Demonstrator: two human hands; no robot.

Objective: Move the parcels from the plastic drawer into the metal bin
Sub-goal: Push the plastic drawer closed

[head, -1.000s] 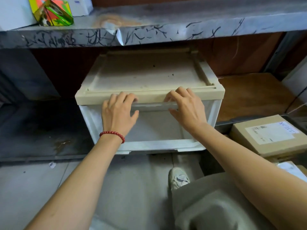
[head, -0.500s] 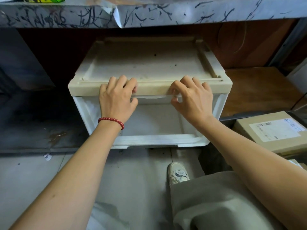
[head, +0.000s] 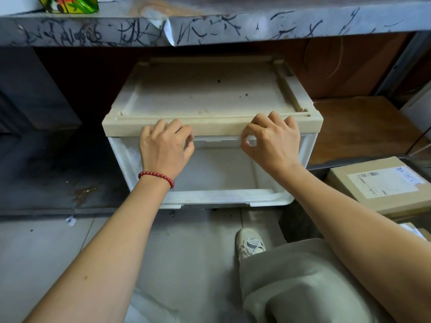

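Left hand (head: 166,148) and right hand (head: 272,142) curl fingers over the drawer (head: 217,173) front's top edge, drawer under a shelf (head: 210,24), parcel (head: 382,187) at right in bin (head: 326,163)

Both hands curl at the plastic drawer's (head: 211,173) front top edge, left hand (head: 164,148) beside right hand (head: 272,143); a labelled parcel (head: 382,186) lies right of the drawer.

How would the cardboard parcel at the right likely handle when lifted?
The cardboard parcel looks stiff: flat faces, crisp edges. Its flat, low shape probably won't roll or tip. The matte board likely grips well; weight cannot be judged.
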